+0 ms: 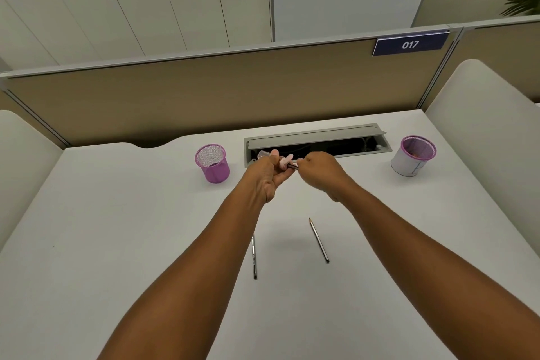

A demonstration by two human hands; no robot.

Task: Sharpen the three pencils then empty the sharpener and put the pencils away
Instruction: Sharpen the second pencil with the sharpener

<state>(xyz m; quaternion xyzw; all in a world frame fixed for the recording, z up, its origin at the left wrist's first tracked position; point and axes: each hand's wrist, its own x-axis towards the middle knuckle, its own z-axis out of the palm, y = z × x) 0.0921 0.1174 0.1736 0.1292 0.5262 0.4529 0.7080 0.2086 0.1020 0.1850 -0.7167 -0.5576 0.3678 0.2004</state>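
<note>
Gripping pink sharpener (285,161), left hand (267,177) meets right hand (320,168) pinching a pencil (293,166) into it, above desk (117,213); two pencils (254,257) (319,240) lie near, purple mesh cup (212,163) left.

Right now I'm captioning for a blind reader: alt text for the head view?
Left hand holds a pink sharpener while right hand feeds in a pencil. Two pencils lie on the desk, between two purple cups.

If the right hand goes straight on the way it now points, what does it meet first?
The right hand points left along the pencil it pinches, so it would probably first meet the pink sharpener held by the left hand. Depth is hard to judge.
</note>
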